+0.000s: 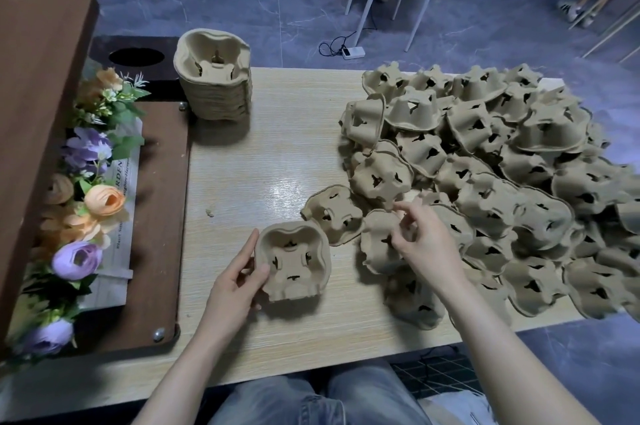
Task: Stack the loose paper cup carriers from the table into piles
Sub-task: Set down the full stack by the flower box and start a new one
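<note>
My left hand [239, 281] grips a carrier [292, 265] cup-side up near the table [242, 161] edge — base for nesting. Right hand [420, 237] pinches the next carrier [379, 244] at the loose heap [502, 165]; finished stack [214, 75] sits far-left, out of the way.

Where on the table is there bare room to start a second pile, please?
The widest bare stretch of table lies between the tall stack at the far left and the loose heap on the right. The near edge between the arms is also bare. The right half is crowded with carriers; the left hand holds a small pile, and the right hand reaches into the heap.
</note>
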{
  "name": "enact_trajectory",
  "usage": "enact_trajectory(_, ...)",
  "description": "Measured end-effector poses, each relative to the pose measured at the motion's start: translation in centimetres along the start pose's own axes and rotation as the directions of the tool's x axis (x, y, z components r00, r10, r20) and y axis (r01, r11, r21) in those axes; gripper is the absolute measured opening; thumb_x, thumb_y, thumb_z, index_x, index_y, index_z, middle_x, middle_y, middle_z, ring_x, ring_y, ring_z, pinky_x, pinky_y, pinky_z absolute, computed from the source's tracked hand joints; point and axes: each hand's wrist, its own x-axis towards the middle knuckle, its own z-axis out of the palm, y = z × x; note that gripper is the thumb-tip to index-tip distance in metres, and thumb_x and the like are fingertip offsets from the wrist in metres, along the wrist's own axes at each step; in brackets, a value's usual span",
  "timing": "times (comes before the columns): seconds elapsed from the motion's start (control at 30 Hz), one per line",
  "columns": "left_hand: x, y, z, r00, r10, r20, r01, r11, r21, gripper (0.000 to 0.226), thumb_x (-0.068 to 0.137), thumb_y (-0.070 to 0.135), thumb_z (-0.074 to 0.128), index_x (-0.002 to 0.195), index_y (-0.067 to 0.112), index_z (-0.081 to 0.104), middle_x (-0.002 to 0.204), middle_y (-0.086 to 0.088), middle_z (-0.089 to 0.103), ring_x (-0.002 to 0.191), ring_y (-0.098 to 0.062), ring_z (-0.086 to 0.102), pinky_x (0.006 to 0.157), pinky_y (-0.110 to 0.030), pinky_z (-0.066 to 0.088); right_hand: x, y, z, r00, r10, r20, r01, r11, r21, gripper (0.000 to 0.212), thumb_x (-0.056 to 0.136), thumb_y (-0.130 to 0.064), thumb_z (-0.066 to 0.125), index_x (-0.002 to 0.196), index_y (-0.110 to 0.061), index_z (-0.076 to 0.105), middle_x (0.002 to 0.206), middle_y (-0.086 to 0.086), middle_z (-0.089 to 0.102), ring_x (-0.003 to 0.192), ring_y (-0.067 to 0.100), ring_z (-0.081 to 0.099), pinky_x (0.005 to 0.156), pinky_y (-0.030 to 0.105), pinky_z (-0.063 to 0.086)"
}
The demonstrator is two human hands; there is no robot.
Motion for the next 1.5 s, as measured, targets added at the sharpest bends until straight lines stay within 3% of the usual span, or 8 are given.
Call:
enact_trajectory(0.4, 0.1, -0.2, 0.2, 1.000, 0.006, -0.001, -0.006, 1.000, 0.002, 0.054, 0.085, 0.034, 0.064, 0.131, 0.055, 0.045, 0.140, -0.004, 0.057, 0.129, -0.022, 0.054, 0.106, -0.042, 0.043, -0.1, -0.3, 1.2, 0.995, 0.030, 0.095, -0.028, 0.999, -0.019, 0.044, 0.088, -0.035, 0.065, 0.130, -0.026, 0.056, 0.118, -0.006, 0.054, 0.102, 0.015, 0.058, 0.084, 0.039, 0.051)
enact_trajectory(0.67, 0.2, -0.7, 0.2, 1.000, 0.007, -0.012, -0.007, 1.000, -0.013, 0.055, 0.089, 0.027, 0.064, 0.132, 0.055, 0.045, 0.135, -0.005, 0.061, 0.124, -0.027, 0.057, 0.100, -0.049, 0.047, 0.8, -1.6, 1.5, 0.972, 0.036, 0.234, 0.044, 0.943, -0.331, 0.052, 0.089, -0.031, 0.060, 0.138, -0.029, 0.045, 0.126, -0.001, 0.056, 0.118, 0.020, 0.053, 0.085, 0.031, 0.043)
enact_trajectory(0.83, 0.2, -0.8, 0.1, 1.000, 0.010, -0.009, -0.010, 1.000, -0.015, 0.055, 0.091, 0.025, 0.064, 0.134, 0.053, 0.044, 0.135, -0.008, 0.061, 0.124, -0.032, 0.056, 0.099, -0.050, 0.047, 0.1, -2.3, 0.1, 0.995, -0.011, 0.099, 0.019, 0.997, -0.080, 0.059, 0.083, -0.026, 0.068, 0.138, -0.029, 0.047, 0.127, -0.004, 0.059, 0.114, 0.018, 0.056, 0.088, 0.030, 0.044)
enact_trajectory(0.93, 0.3, -0.9, 0.1, 1.000, 0.012, -0.008, -0.013, 1.000, -0.019, 0.055, 0.092, 0.022, 0.063, 0.134, 0.052, 0.044, 0.135, -0.010, 0.061, 0.124, -0.033, 0.055, 0.092, -0.043, 0.050, -0.5, -3.3, -1.0, 1.000, -0.014, -0.021, 0.017, 0.989, 0.144, 0.070, 0.079, -0.025, 0.076, 0.141, -0.035, 0.044, 0.106, -0.011, 0.062, 0.084, -0.005, 0.056, 0.072, 0.008, 0.039)
enact_trajectory(1.0, 0.4, -1.0, 0.1, 1.000, 0.009, -0.009, -0.009, 1.000, -0.023, 0.055, 0.092, 0.022, 0.063, 0.134, 0.051, 0.044, 0.135, -0.010, 0.061, 0.124, -0.032, 0.055, 0.083, -0.035, 0.049, -1.1, -3.8, -1.3, 1.000, -0.012, -0.026, 0.017, 0.978, 0.208, 0.073, 0.080, -0.025, 0.077, 0.141, -0.041, 0.041, 0.095, -0.019, 0.058, 0.079, -0.009, 0.053, 0.069, 0.002, 0.036)
enact_trajectory(1.17, 0.4, -0.9, 0.0, 1.000, 0.000, -0.010, 0.000, 1.000, -0.011, 0.055, 0.091, 0.024, 0.065, 0.131, 0.055, 0.044, 0.134, -0.009, 0.062, 0.118, -0.029, 0.060, 0.078, -0.030, 0.050, -2.0, -3.0, -0.1, 0.999, -0.032, -0.003, 0.032, 0.974, 0.226, 0.057, 0.079, -0.027, 0.077, 0.130, -0.039, 0.053, 0.083, -0.010, 0.058, 0.076, 0.004, 0.054, 0.071, 0.023, 0.041)
enact_trajectory(1.3, 0.5, -0.8, -0.1, 1.000, 0.004, -0.012, -0.004, 1.000, 0.008, 0.055, 0.092, 0.023, 0.064, 0.133, 0.054, 0.043, 0.132, -0.008, 0.063, 0.089, -0.010, 0.062, 0.064, -0.020, 0.051, -2.3, -2.3, 0.8, 0.998, -0.029, -0.050, 0.041, 0.967, 0.251, 0.043, 0.077, -0.026, 0.078, 0.116, -0.031, 0.061, 0.085, -0.007, 0.057, 0.076, 0.010, 0.054, 0.070, 0.025, 0.044)
enact_trajectory(1.5, 0.6, -0.8, -0.1, 1.000, -0.008, -0.005, 0.008, 1.000, -0.001, 0.056, 0.093, 0.019, 0.063, 0.134, 0.051, 0.043, 0.131, -0.009, 0.063, 0.087, -0.011, 0.062, 0.058, -0.017, 0.051, -2.6, -2.1, 0.8, 0.995, -0.032, -0.099, 0.058, 0.960, 0.272, 0.022, 0.076, -0.024, 0.080, 0.095, -0.029, 0.067, 0.085, -0.011, 0.057, 0.073, 0.003, 0.051, 0.069, 0.024, 0.040)
